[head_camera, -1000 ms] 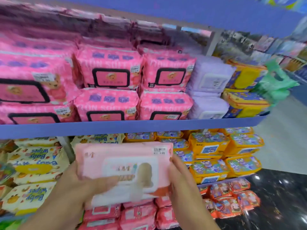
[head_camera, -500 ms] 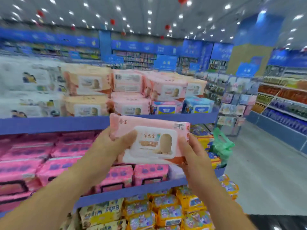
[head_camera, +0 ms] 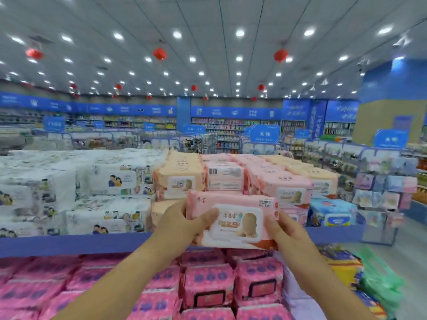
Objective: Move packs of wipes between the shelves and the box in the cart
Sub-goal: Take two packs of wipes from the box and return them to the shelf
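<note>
We held one pale pink pack of wipes (head_camera: 233, 204) up in both hands, in front of the top shelf (head_camera: 69, 244) of a shop display. Our left hand (head_camera: 181, 224) gripped its left end, thumb laid across the front. Our right hand (head_camera: 286, 232) gripped its right end, fingers curled behind it. The pack was level, label towards us, its lower edge just above the shelf's blue front edge. We could not tell whether it touched anything on the shelf.

Behind it stood stacks of matching pink packs (head_camera: 284, 183), with peach packs (head_camera: 178, 176) beside them and white packs (head_camera: 69, 192) further left. Darker pink packs (head_camera: 208, 285) filled the shelf below.

Neither the cart nor the box was in view, so we could not tell how many packs remained. We judged this pack to be mid-move, probably going onto the shelf: level with its like, not yet set down, both hands yet to let go.
</note>
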`<state>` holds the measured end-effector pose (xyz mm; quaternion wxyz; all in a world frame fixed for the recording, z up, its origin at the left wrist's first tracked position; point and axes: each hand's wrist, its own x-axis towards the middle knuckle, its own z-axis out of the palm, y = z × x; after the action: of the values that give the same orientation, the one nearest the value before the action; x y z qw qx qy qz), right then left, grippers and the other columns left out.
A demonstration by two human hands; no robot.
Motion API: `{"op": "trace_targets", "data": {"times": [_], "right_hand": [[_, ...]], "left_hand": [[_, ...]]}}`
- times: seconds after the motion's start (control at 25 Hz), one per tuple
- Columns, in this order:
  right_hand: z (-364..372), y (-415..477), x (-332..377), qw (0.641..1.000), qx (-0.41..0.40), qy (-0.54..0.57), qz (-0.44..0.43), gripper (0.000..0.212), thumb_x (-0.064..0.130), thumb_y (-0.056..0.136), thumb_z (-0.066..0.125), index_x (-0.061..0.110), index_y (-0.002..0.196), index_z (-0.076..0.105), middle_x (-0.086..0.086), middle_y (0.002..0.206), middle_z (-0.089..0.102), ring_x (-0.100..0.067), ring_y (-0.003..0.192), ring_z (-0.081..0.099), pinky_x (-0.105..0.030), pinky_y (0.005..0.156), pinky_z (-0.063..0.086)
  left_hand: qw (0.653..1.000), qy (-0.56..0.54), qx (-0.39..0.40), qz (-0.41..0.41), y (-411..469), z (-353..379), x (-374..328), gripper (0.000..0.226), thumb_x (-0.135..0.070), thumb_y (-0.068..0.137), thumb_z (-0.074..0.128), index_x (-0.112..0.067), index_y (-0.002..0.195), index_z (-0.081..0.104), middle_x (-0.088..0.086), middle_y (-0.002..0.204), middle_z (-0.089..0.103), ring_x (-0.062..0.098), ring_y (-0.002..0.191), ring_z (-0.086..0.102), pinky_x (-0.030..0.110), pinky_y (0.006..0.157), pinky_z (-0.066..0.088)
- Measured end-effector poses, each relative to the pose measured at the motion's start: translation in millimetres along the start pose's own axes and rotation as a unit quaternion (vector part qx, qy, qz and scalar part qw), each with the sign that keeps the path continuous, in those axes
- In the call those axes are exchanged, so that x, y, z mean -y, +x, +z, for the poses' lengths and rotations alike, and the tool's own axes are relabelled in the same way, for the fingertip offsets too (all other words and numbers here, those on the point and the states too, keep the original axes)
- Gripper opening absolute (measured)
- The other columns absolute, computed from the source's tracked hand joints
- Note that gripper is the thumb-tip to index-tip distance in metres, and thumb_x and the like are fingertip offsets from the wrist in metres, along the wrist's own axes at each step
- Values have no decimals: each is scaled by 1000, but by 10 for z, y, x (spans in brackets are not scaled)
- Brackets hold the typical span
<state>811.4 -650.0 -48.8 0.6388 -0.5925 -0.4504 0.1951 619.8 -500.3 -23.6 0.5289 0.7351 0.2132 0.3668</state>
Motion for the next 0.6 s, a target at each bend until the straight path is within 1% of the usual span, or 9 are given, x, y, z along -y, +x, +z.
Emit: {"op": "trace_targets", "data": {"times": [0.08,0.16,0.2,0.28,0.32,0.4,0.48,0.52,0.6], "right_hand": [[-74,454,-10,998,7,-70,0,62,76,77,63,43,129,61,24,119,70,-5,112,67,-37,100,54],[-186,946,116,994,23,-109,-21,38,50,90,67,40,126,59,11,112,73,-19,104,70,-38,92,58],[-245,1223,188,990,33,-132,-39,35,37,94,68,41,127,55,7,111,72,-25,101,71,-41,89,59],[-325,1723,359,977,56,-195,-65,51,27,95,69,43,137,45,6,117,64,-28,100,70,-48,92,58],[-359,1977,423,969,64,-226,-76,55,26,95,69,41,142,45,6,122,61,-25,103,69,-48,94,57],[-411,2398,499,957,76,-266,-85,48,21,96,67,32,141,54,4,126,61,-20,107,66,-47,96,57],[-458,2714,486,941,85,-316,-83,38,18,97,66,25,134,63,7,119,61,-18,108,62,-44,101,53],[-469,2822,458,935,83,-335,-78,38,19,97,66,24,134,65,8,117,60,-17,109,60,-41,102,51],[-474,3005,336,931,73,-351,-70,39,21,95,69,26,133,65,7,118,63,-15,106,61,-34,97,49]], "left_hand": [[999,39,-17,4,314,-49,2,32,-41,84,78,-16,90,59,3,61,70,15,53,62,25,55,56],[997,69,-24,5,707,-107,9,38,-33,85,81,-8,86,52,7,58,70,24,55,65,25,55,57],[996,81,-22,6,921,-138,-5,45,-30,83,83,1,91,52,14,63,72,28,55,66,27,55,57],[995,96,-20,7,1348,-215,-62,57,-28,80,87,9,108,53,31,78,72,30,54,66,36,53,56],[994,104,-16,6,1563,-252,-85,61,-31,78,89,8,112,55,31,81,72,30,56,68,42,54,57],[989,145,-2,14,1982,-262,-103,63,-39,73,91,-4,115,60,20,89,76,31,72,73,55,70,61],[979,201,2,26,2302,-199,-93,71,-43,70,92,-19,126,55,-1,112,69,21,98,68,43,88,56],[971,236,-4,28,2448,-169,-64,85,-45,69,92,-24,138,49,-7,122,59,19,110,61,37,94,50],[955,294,1,42,2699,-137,55,99,-51,67,91,-24,150,46,-9,137,51,18,124,52,35,102,44]]}}
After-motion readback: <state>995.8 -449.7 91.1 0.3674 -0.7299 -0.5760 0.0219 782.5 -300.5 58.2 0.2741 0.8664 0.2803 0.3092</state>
